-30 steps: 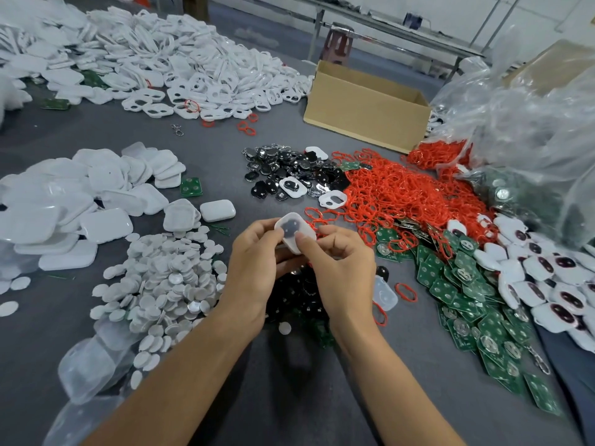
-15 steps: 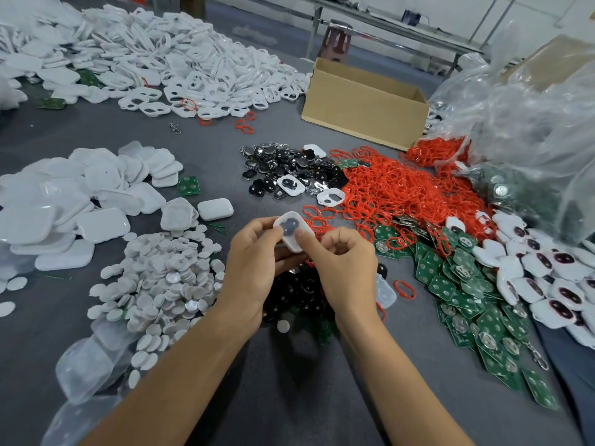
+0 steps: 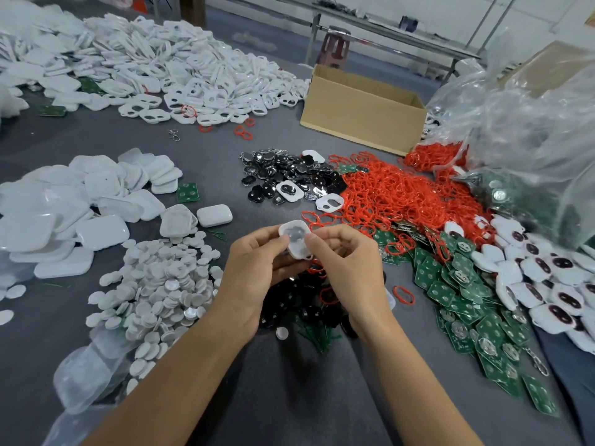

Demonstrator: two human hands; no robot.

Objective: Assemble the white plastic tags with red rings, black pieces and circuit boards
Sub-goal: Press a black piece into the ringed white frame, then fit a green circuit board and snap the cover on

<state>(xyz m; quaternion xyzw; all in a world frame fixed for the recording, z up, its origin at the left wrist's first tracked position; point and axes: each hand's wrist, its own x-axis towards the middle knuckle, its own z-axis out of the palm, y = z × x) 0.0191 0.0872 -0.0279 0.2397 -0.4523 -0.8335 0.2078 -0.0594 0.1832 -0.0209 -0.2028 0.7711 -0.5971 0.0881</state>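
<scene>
White discs [image 3: 154, 284]: heap, far left, idle. Left hand [image 3: 254, 267]: thumb and fingers pinch the white plastic tag [image 3: 295, 241] by its left edge. Tag: one, raised between both hands, equally near each, long axis pointing away from the person. Right hand [image 3: 349, 265]: fingertips pinch its right edge. Black pieces [image 3: 299, 307]: heap beneath, partly hidden by the hands. Red rings [image 3: 399, 197]: heap ahead-right, nearer the right hand. Circuit boards [image 3: 467, 294]: farther right. Tag interior blurred; fitted parts cannot be told.
</scene>
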